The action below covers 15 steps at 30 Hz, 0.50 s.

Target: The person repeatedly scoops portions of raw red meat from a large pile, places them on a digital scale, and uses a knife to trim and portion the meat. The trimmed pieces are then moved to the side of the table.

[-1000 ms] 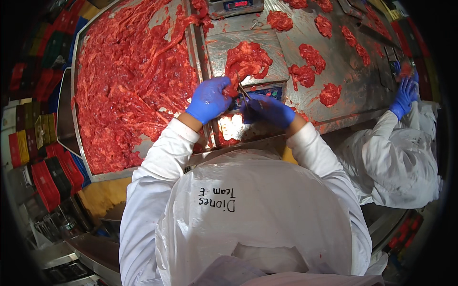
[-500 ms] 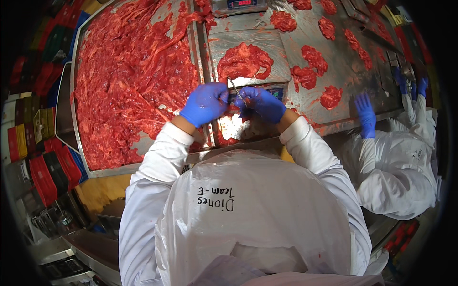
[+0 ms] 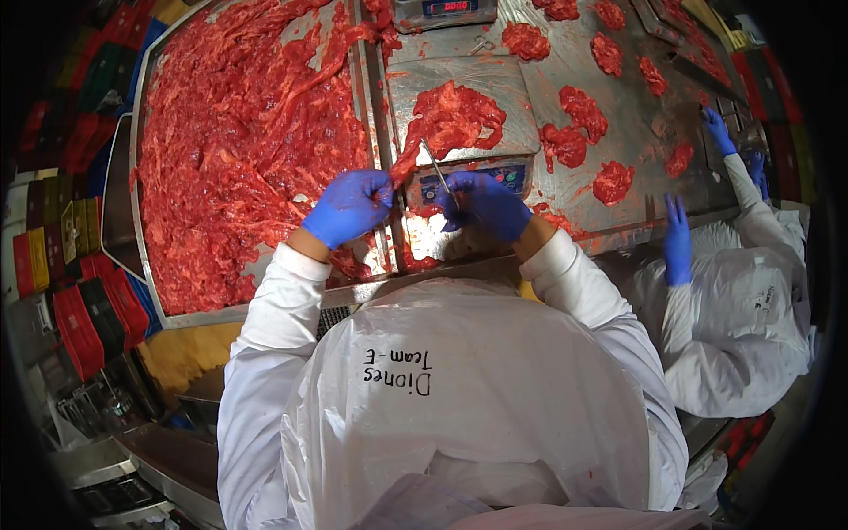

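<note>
From the head view, my left hand, in a blue glove, is closed, its fingertips pinching the lower end of a strip of raw red meat that hangs off the near left edge of the scale platform. That strip runs up and away from my grip into the meat portion piled on the platform.

My right hand, also gloved in blue, sits just beside the left, over the front panel of the scale. It is clenched around the handle of a thin knife, whose blade slants up and away from my fingers toward the strip, its tip close to the meat; I cannot tell whether it touches.

To the left of my left hand lies the big steel tray, filled with a mass of red meat trimmings. Beyond and to the right of my right hand, separate meat lumps lie spread over the steel table. Farther right, another person in white has one gloved hand at the table's near edge and another on its far side.
</note>
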### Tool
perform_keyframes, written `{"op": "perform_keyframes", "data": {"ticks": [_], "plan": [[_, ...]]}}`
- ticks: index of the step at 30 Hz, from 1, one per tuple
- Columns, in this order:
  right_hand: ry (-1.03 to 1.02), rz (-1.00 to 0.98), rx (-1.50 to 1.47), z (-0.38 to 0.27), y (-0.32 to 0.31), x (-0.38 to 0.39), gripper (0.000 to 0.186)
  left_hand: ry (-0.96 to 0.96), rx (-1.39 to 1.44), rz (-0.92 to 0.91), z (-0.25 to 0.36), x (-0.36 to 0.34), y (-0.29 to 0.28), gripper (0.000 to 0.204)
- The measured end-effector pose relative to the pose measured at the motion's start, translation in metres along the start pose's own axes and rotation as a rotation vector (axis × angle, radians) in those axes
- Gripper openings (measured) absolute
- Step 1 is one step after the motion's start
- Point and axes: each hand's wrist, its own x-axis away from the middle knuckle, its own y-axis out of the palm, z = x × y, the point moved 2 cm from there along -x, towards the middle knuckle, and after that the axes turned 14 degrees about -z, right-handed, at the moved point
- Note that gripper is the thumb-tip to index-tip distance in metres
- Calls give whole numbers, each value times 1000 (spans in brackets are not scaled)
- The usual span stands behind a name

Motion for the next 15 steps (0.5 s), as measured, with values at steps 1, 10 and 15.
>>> {"op": "perform_keyframes", "data": {"ticks": [1,10,15], "plan": [[23,15,-47,-5,10,2,24,-27,-11,15,-5,4,2,6],[-22,-14,268,-5,10,-21,14,-262,213,-255,-11,24,32,8],[51,-568,403,60,-12,16,23,-510,-287,379,-117,73,-22,21]]}}
